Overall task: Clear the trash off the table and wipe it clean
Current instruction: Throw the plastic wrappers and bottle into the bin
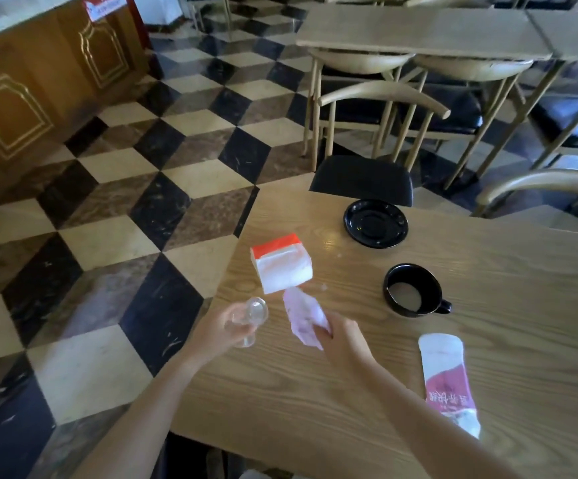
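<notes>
My left hand grips a clear plastic bottle, held over the wooden table's left edge. Beside it, my right hand pinches a pale pink crumpled cloth or tissue just above the tabletop. A white tissue pack with an orange end lies right behind the cloth. To the right lies an empty white and pink wrapper. A black cup with milky liquid stands mid-table, and a black saucer sits further back.
A black chair seat is tucked against the table's far side, and another chair's curved back is at the right. More tables and chairs stand behind. Checkered floor stretches to the left, with a wooden counter beyond.
</notes>
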`<state>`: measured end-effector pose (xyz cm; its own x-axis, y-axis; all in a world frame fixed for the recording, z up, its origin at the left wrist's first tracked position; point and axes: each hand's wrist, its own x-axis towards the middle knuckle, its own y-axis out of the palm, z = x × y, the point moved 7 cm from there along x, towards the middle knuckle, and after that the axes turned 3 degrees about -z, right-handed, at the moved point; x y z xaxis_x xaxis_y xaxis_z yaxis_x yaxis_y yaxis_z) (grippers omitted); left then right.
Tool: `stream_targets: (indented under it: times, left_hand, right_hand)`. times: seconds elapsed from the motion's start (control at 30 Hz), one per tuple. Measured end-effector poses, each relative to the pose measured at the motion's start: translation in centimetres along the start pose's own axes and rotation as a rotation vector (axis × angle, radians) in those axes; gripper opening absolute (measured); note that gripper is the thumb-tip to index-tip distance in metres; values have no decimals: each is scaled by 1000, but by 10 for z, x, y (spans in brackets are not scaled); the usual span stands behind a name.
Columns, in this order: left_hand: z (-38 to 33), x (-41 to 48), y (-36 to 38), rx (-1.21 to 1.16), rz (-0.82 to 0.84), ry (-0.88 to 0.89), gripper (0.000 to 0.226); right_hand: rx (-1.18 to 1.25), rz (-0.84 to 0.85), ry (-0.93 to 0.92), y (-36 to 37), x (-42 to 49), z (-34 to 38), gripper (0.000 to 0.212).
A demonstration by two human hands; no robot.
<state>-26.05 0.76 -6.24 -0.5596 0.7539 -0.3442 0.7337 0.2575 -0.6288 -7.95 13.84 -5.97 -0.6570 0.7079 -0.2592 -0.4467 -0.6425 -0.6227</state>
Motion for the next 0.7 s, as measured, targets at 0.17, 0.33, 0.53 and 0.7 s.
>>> stream_targets:
  times: [0.17,0.33,0.53,0.7]
  left_hand:
    - [-39,1,3,-417,127,-46,63]
    - [-75,12,17,-774,282,15,71]
    - [-111,24,49,-868,463,14,75]
    - [-140,38,61,-812,480,45,75]
  right_hand:
    - [303,31,133,-35,16,23,25]
    - [517,76,125,-46,14,34,31]
    - [639,-27,213,-74,1,20,41]
    - [610,-266,217,-118,-8,8,44]
